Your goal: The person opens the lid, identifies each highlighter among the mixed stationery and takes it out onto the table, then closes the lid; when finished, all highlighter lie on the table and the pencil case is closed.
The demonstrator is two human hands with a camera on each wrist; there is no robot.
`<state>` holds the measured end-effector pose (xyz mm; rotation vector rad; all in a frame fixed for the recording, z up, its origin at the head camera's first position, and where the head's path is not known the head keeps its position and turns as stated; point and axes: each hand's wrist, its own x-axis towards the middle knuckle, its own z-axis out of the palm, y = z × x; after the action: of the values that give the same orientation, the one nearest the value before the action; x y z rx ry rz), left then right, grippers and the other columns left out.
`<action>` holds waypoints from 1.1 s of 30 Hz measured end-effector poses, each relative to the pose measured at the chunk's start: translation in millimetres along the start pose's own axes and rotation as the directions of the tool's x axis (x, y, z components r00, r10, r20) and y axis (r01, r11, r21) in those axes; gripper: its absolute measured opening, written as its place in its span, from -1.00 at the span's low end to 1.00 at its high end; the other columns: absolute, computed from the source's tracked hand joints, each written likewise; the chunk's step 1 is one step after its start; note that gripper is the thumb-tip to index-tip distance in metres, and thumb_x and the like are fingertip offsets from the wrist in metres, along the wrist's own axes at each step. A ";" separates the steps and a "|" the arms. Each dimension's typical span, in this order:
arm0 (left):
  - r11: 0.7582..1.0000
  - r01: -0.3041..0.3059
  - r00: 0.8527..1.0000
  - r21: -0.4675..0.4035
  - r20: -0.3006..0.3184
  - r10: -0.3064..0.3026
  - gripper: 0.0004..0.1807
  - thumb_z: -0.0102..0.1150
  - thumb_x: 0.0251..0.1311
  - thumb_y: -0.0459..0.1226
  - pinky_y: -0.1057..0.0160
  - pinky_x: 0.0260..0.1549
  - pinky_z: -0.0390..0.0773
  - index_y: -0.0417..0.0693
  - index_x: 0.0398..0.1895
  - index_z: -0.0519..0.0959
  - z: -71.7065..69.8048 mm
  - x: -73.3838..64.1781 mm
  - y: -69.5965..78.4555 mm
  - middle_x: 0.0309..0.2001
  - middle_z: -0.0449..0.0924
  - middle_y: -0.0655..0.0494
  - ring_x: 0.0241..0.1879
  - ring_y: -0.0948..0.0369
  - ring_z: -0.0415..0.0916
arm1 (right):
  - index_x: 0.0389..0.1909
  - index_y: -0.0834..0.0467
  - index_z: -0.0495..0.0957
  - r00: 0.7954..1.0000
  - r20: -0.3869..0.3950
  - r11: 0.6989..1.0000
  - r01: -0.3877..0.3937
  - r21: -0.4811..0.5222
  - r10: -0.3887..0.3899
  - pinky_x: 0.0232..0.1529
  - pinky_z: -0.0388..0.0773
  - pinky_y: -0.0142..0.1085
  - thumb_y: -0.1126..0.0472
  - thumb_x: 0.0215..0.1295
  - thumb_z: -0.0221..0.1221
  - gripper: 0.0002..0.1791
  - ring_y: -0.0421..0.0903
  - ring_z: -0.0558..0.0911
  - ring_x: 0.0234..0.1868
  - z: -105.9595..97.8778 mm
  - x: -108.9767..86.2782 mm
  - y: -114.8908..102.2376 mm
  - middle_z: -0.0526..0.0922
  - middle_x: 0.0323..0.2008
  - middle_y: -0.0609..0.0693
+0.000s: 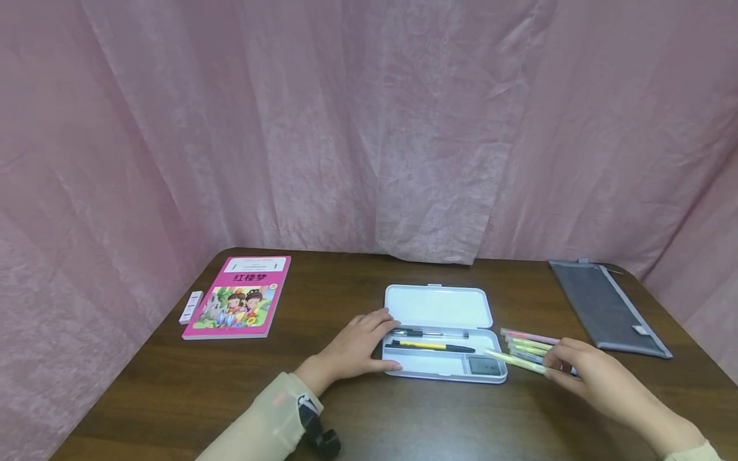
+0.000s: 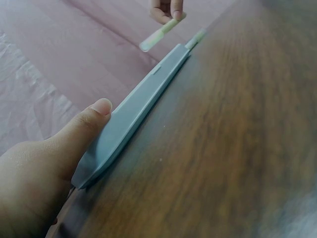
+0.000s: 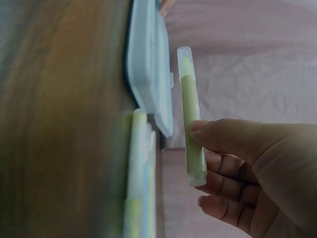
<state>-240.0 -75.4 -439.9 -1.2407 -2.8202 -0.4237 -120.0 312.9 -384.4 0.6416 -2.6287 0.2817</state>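
Note:
A white pencil case (image 1: 429, 365) lies with its lid (image 1: 438, 306) raised at the back. My left hand (image 1: 357, 346) grips its left end, thumb at the front wall and fingers at the hinge side. Inside are a clear-barrelled pen (image 1: 429, 333), a yellow-and-black pen (image 1: 429, 346) and a dark grey eraser (image 1: 484, 365) in the small right compartment. My right hand (image 1: 594, 381) pinches a yellow highlighter (image 3: 190, 114) between thumb and fingers. Its capped tip overlaps the case's right end in the head view; the left wrist view shows it raised above the case.
Several more highlighters (image 1: 530, 344) lie on the table right of the case. A grey mesh zip pouch (image 1: 605, 307) is at the back right. At the left lie a pink book (image 1: 242, 298) and a small white box-like item (image 1: 191, 307). Pink curtains (image 1: 369, 128) hang behind the table.

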 end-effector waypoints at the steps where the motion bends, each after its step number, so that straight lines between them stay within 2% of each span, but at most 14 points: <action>1: 1.000 0.004 1.000 -0.003 0.002 -0.004 -0.08 -0.08 0.09 0.44 0.01 0.40 0.20 0.15 0.41 0.24 0.1 -0.1 0.0 0.45 0.20 0.09 0.48 0.16 0.07 | -0.52 -0.18 0.46 1.000 -0.003 1.000 -0.001 0.000 0.001 -0.50 0.32 -0.46 0.30 -0.15 0.44 -0.61 -0.53 0.29 -0.43 1.2 -2.2 1.6 0.32 -0.48 -0.44; 11: 1.000 0.016 1.000 -0.014 0.003 -0.016 -0.12 0.00 0.09 0.39 0.01 0.40 0.19 0.15 0.41 0.25 -1.9 -1.4 0.9 0.45 0.20 0.10 0.48 0.16 0.08 | -0.54 -0.15 0.49 0.999 -0.023 1.000 -0.026 0.009 0.026 -0.51 0.37 -0.47 0.35 -0.23 0.46 -0.61 -0.56 0.31 -0.45 9.4 -18.8 15.7 0.35 -0.50 -0.49; 18: 1.000 0.009 1.000 0.000 0.005 -0.009 -0.11 -0.03 0.10 0.41 0.01 0.39 0.21 0.15 0.41 0.25 -2.1 -1.2 1.4 0.45 0.20 0.09 0.48 0.15 0.09 | -0.53 -0.12 0.50 1.000 -0.020 1.000 -0.025 -0.003 0.025 -0.49 0.35 -0.51 0.35 -0.26 0.46 -0.61 -0.55 0.32 -0.45 13.1 -28.2 23.0 0.37 -0.50 -0.47; 33: 1.000 0.005 1.000 -0.004 0.004 -0.005 -0.13 -0.01 0.11 0.39 0.00 0.40 0.19 0.15 0.41 0.24 -2.1 0.0 1.6 0.45 0.20 0.10 0.48 0.15 0.08 | -0.53 -0.12 0.49 0.999 0.009 0.999 -0.042 -0.021 0.042 -0.51 0.35 -0.45 0.31 -0.23 0.46 -0.64 -0.56 0.28 -0.46 19.3 -33.9 32.3 0.33 -0.52 -0.47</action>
<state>-239.1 -74.9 -437.6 -1.2366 -2.8276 -0.4283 -114.8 348.9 -419.7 0.5825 -2.6530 0.2638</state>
